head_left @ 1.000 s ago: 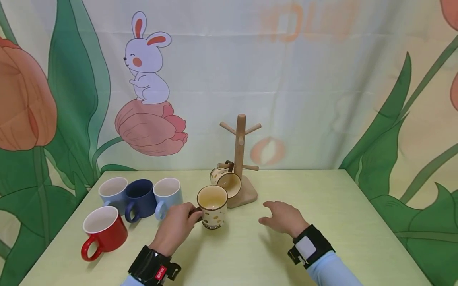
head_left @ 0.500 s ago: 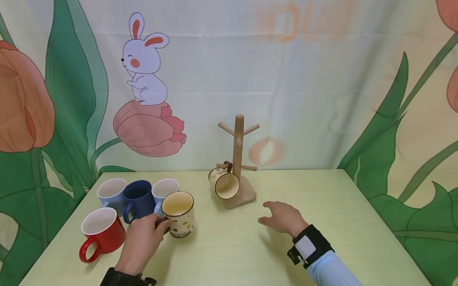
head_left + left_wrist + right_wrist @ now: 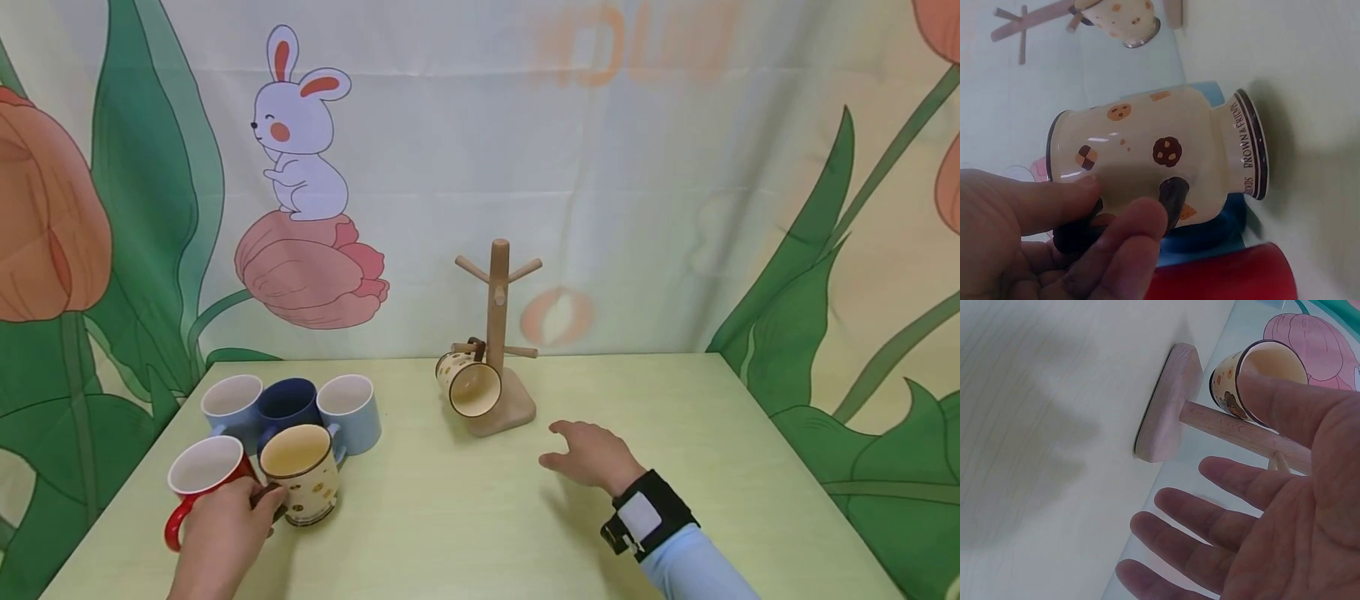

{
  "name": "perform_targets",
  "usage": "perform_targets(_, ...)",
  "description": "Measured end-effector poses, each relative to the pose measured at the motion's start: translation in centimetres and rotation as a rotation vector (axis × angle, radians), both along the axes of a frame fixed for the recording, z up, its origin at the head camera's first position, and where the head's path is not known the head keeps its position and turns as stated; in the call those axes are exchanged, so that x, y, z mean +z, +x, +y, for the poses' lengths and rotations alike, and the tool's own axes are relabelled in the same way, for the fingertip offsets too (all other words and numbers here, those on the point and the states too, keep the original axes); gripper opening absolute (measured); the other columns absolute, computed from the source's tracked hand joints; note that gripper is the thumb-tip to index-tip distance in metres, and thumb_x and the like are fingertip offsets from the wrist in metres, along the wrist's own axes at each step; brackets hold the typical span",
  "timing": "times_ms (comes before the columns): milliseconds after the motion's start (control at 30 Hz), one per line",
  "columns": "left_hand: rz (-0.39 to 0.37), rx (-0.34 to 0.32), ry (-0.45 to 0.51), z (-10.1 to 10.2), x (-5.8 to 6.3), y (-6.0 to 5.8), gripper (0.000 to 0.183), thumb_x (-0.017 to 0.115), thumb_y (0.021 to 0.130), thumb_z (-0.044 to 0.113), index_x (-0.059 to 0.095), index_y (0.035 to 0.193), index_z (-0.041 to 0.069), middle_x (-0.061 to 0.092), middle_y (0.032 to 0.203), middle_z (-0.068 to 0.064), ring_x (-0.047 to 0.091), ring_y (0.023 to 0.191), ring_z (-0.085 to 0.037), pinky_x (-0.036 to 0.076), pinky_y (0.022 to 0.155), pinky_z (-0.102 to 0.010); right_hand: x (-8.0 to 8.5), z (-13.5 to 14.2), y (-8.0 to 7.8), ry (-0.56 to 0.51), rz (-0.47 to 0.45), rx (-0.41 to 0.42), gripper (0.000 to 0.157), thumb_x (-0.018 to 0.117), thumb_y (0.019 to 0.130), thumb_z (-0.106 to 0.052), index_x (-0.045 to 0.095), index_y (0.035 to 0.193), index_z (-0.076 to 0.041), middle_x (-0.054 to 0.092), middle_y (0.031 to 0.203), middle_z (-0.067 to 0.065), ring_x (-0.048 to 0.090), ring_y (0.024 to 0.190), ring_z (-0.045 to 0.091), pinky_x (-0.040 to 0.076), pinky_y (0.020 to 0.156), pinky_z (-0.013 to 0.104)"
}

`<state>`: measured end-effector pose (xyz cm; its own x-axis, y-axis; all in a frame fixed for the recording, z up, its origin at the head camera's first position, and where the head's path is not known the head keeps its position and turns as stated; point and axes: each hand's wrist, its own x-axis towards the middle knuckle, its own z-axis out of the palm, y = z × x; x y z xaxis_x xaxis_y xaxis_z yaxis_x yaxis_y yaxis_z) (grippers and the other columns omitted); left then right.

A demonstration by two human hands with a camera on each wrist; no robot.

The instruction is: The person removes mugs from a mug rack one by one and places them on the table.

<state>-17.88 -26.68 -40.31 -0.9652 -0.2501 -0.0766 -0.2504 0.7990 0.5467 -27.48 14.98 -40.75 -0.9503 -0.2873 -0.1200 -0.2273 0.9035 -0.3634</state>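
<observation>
My left hand (image 3: pixel 228 529) pinches the dark handle of a cream mug (image 3: pixel 303 479) with a cookie pattern. The left wrist view shows thumb and fingers around that handle, and lettering on the mug's (image 3: pixel 1147 144) base band. This mug is beside the red mug (image 3: pixel 206 467) and in front of the navy mug (image 3: pixel 288 404). Over the table's right half my right hand (image 3: pixel 596 458) hovers with fingers spread, holding nothing. Nearest to it is the wooden mug tree (image 3: pixel 498 308), where a second patterned mug (image 3: pixel 471 385) hangs tilted from a lower left peg.
Two light blue mugs, one at the left (image 3: pixel 232 408) and one at the right (image 3: pixel 351 412), flank the navy one. Behind the pale table (image 3: pixel 675 400) hangs a printed curtain (image 3: pixel 637 208) with a rabbit and tulips.
My left hand has carried the cream mug leftward and nearer, from beside the mug tree to beside the red mug. The right hand stays in place.
</observation>
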Motion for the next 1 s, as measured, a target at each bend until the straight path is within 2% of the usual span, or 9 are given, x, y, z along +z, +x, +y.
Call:
perform_targets(333,-0.057,0.091,0.027,-1.0,-1.8,-0.6,0.036,0.063,0.099,0.022,0.055,0.101,-0.013,0.060,0.074,-0.013,0.053,0.069,-0.027,0.045,0.064,-0.037,-0.1,-0.1,0.1,-0.017,0.003,0.006,0.053,0.069,0.091,-0.034,0.058,0.134,-0.004,0.066,0.122,0.014,0.063,0.111,0.033,0.048,0.091,0.051)
perform_targets(500,-0.054,0.100,0.027,-1.1,-2.0,-1.0,0.035,0.063,0.099,0.021,0.054,0.102,-0.013,0.060,0.076,-0.015,0.053,0.070,-0.029,0.045,0.066,-0.039,-0.1,-0.1,0.1,-0.023,-0.006,0.002,0.054,0.068,0.092,-0.034,0.057,0.135,-0.003,0.065,0.125,0.015,0.061,0.114,0.034,0.047,0.093,0.051)
perform_targets(600,-0.040,0.087,0.004,-1.2,-1.9,-1.0,0.037,0.066,0.096,0.020,0.056,0.104,-0.014,0.063,0.082,-0.020,0.055,0.073,-0.032,0.046,0.069,-0.043,-0.2,-0.1,0.1,-0.024,-0.010,0.005,0.054,0.068,0.092,-0.033,0.057,0.135,-0.003,0.064,0.126,0.016,0.061,0.114,0.034,0.047,0.093,0.052)
perform_targets(767,0.020,0.084,-0.065,-0.9,-1.6,-0.6,0.046,0.073,0.091,0.027,0.055,0.107,-0.012,0.064,0.096,-0.029,0.060,0.079,-0.040,0.048,0.078,-0.058,-0.3,-0.1,0.1,-0.024,-0.021,0.006,0.053,0.068,0.092,-0.033,0.057,0.135,-0.003,0.064,0.126,0.016,0.062,0.113,0.034,0.047,0.093,0.052)
perform_targets(933,0.119,0.154,-0.152,0.1,-0.5,-0.2,0.049,0.072,0.091,0.035,0.052,0.105,-0.007,0.057,0.090,-0.024,0.057,0.078,-0.038,0.048,0.066,-0.053,-0.5,-0.1,-0.1,-0.025,-0.023,0.003,0.053,0.068,0.093,-0.034,0.057,0.135,-0.003,0.064,0.126,0.017,0.061,0.113,0.034,0.047,0.094,0.052)
perform_targets(1000,0.140,0.148,-0.186,0.6,0.2,-0.3,0.051,0.071,0.091,0.038,0.052,0.107,-0.007,0.056,0.092,-0.024,0.058,0.079,-0.040,0.048,0.061,-0.052,-0.5,-0.1,-0.2,-0.023,-0.025,-0.001,0.054,0.068,0.093,-0.034,0.057,0.135,-0.004,0.064,0.127,0.016,0.061,0.114,0.034,0.047,0.094,0.052)
